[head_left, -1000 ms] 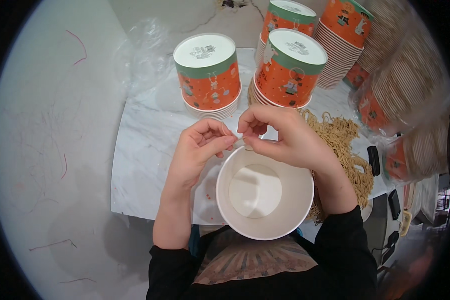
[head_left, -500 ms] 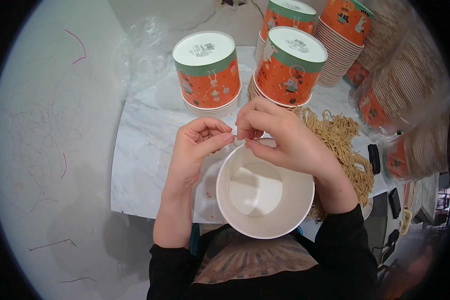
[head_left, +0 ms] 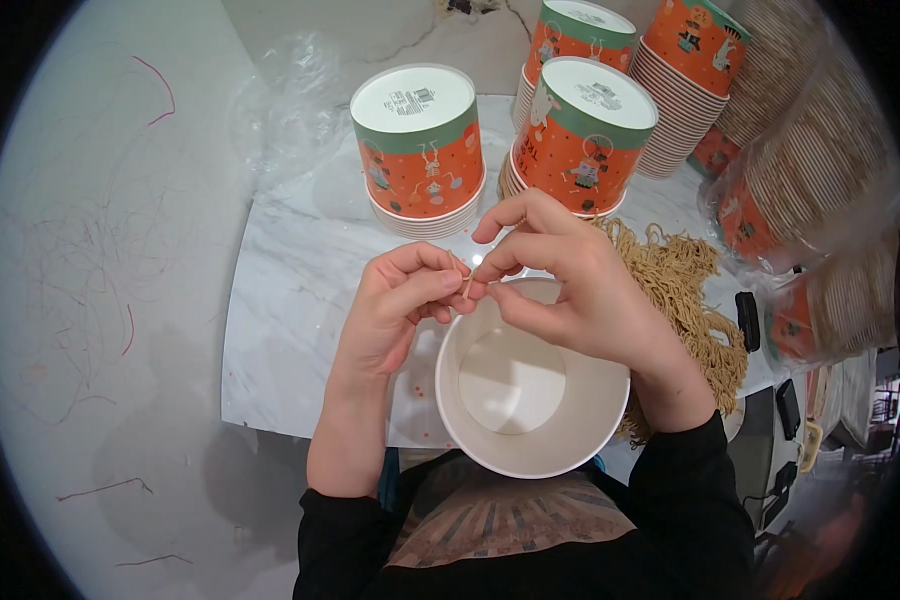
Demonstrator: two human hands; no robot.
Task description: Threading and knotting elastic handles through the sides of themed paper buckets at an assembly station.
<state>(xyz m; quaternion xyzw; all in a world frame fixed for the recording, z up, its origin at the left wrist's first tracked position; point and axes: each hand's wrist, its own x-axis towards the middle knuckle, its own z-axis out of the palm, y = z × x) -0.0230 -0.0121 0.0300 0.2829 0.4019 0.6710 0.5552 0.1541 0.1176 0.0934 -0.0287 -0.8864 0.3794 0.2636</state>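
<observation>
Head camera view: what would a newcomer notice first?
Probably the orange tubs, stacked upside down toward the far side of the table. Next, the open tub, white inside, at lower center; near its far rim the left hand pinches a tan strand, the right hand close by. Tan cords lie heaped to the right.

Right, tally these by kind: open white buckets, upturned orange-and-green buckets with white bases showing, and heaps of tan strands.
Open white bucket: 1
Upturned buckets, white bases showing: 3
Heap of tan strands: 1
Total: 5
</observation>
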